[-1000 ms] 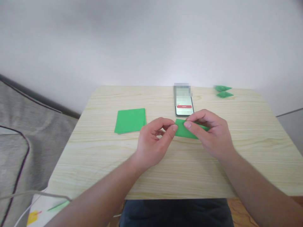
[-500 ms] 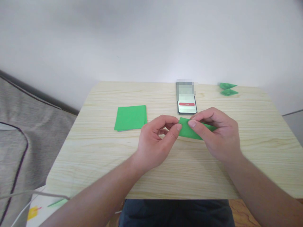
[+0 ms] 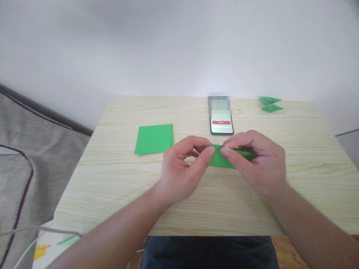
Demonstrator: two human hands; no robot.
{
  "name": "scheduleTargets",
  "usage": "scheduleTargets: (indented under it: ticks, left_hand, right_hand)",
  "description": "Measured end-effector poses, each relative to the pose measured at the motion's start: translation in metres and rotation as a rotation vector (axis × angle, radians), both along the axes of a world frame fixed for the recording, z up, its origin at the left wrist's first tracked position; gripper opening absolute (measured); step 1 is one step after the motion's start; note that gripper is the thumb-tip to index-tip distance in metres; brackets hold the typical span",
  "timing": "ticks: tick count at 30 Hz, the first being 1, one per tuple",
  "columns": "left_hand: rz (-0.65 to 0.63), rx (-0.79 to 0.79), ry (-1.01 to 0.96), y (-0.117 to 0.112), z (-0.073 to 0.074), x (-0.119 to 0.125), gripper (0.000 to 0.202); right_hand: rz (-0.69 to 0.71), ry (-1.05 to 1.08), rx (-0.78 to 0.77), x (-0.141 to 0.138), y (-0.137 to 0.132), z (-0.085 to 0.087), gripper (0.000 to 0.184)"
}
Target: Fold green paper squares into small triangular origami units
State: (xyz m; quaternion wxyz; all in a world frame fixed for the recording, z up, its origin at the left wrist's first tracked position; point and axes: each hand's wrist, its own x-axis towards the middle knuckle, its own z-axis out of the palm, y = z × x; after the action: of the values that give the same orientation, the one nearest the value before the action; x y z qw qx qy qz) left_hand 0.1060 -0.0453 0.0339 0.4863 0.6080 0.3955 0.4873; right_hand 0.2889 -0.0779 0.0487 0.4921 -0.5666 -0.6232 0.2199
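Note:
A folded sheet of green paper is held above the table between both hands. My left hand pinches its left end with thumb and forefinger. Close beside, my right hand grips its upper edge in a thumb-and-finger pinch, and the paper's right end opens into layers under the palm. My fingers hide parts of the paper. To the left lies a stack of green paper squares, just beyond my left hand.
A phone with a lit, partly blurred screen lies past my hands on the wooden table. Two pointed green folded paper pieces rest at the back right. A white wall stands behind, and grey fabric hangs at the left.
The paper's upper left corner, which stood up between my hands, now sits lower, and the top edge is nearly level. My right fingertips have shifted slightly left and down.

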Motion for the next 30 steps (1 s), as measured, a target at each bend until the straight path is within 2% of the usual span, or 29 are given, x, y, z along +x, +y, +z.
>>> scheduleTargets:
  ticks: [20,30]
  left_hand:
    - [0.020,0.020,0.021,-0.0007,0.0015,-0.0010,0.013]
    - [0.022,0.102,-0.007,0.0013,-0.0022,-0.0009,0.012]
  right_hand:
    - [-0.011,0.020,0.022,-0.0020,-0.0014,0.0020,0.007]
    - [-0.013,0.034,0.040,-0.0025,-0.0010,-0.0002,0.007]
